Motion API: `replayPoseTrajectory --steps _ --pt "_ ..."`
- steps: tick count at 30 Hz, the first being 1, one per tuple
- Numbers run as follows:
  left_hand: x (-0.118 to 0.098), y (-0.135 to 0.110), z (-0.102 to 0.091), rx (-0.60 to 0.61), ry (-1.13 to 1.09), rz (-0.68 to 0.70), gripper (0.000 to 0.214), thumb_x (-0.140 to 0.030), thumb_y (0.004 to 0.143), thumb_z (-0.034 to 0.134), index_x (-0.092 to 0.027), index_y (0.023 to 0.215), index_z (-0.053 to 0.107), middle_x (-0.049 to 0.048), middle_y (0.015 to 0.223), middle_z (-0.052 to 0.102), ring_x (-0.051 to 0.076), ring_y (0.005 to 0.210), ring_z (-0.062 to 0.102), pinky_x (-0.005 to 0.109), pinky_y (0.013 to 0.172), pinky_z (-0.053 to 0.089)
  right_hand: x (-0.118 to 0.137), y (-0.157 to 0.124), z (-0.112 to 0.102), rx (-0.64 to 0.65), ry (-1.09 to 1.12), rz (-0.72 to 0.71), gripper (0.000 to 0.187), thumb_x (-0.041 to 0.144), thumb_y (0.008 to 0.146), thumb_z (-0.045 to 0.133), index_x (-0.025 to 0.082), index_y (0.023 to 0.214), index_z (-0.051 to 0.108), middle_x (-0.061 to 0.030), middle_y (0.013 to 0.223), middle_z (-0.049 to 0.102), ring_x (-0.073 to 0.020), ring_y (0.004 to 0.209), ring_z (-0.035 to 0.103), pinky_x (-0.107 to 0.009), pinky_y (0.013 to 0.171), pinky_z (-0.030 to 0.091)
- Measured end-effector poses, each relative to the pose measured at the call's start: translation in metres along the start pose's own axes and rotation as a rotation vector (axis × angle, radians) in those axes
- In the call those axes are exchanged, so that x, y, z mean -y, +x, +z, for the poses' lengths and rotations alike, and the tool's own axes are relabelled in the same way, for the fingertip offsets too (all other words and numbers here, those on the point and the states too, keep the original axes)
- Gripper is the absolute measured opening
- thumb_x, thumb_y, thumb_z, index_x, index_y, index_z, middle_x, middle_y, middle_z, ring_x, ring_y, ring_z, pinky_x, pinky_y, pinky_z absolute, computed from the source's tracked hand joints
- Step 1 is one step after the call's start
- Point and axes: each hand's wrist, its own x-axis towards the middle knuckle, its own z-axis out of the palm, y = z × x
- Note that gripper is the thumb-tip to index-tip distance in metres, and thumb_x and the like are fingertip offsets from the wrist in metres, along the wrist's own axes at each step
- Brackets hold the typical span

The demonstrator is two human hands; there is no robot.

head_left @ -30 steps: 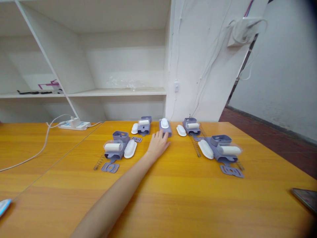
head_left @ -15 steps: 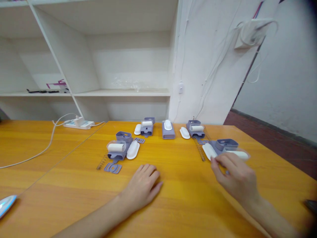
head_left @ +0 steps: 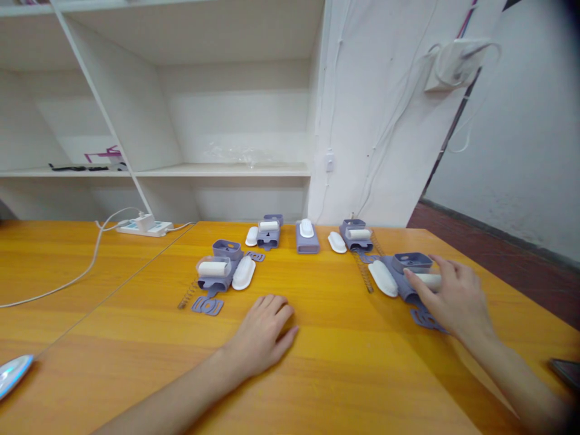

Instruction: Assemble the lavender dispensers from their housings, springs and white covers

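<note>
My right hand [head_left: 460,299] is around a white roll [head_left: 428,281] in a clear case at the right, its thumb at the left end and its fingers on the far side. Beside the roll are a purple open-topped housing [head_left: 412,261] and a white oval cover [head_left: 383,278]. Flat purple cut-out pieces [head_left: 426,319] lie below, partly hidden by the hand. My left hand [head_left: 267,329] rests palm down on the table, fingers loosely bent, thumb apart, holding nothing. Nearest to it is another white oval cover [head_left: 243,273].
Similar sets with purple bodies [head_left: 269,237] and rolls [head_left: 212,269] stand across the wooden table [head_left: 317,374]. Springs [head_left: 364,275] lie near some. A purple box [head_left: 308,243] bears a white ribbed piece. A power strip [head_left: 145,226] with a cable lies at the left, before white shelves.
My right hand has moved right, from the white oval cover to the roll in its clear case, uncovering more of the purple pieces. My left hand has stayed in place.
</note>
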Motion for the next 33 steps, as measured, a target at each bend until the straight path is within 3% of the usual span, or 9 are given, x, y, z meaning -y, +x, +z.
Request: replayPoseTrajectory --steps 15,22,33 --pt "0.000 0.000 0.001 -0.009 -0.009 -0.001 0.019 -0.029 0.086 0.043 -0.021 0.101 0.052 0.0068 0.101 0.053 0.021 0.094 0.048 0.036 0.083 0.040 -0.007 -0.003 0.009 0.056 0.009 0.050 0.069 0.060 0.076 0.045 0.018 0.130 0.039 -0.0210 0.120 0.047 -0.0387 0.107 0.048 -0.047 0.077 0.043" --pt "0.000 0.000 0.000 0.000 -0.006 -0.004 0.020 -0.029 0.086 0.043 -0.021 0.102 0.052 0.0065 0.102 0.053 0.021 0.095 0.047 0.036 0.084 0.040 -0.012 -0.007 0.018 0.206 0.017 0.123 0.077 0.067 0.072 0.044 0.020 0.133 0.037 -0.0200 0.121 0.046 -0.0374 0.094 0.057 -0.047 0.068 0.048" --pt "-0.001 0.000 0.000 0.004 -0.017 -0.009 0.019 -0.029 0.085 0.044 -0.021 0.101 0.052 0.0059 0.103 0.053 0.021 0.095 0.047 0.036 0.084 0.039 -0.006 -0.007 0.015 0.243 0.034 0.170 0.078 0.069 0.072 0.042 0.020 0.133 0.037 -0.0187 0.124 0.044 -0.0373 0.097 0.056 -0.049 0.074 0.048"
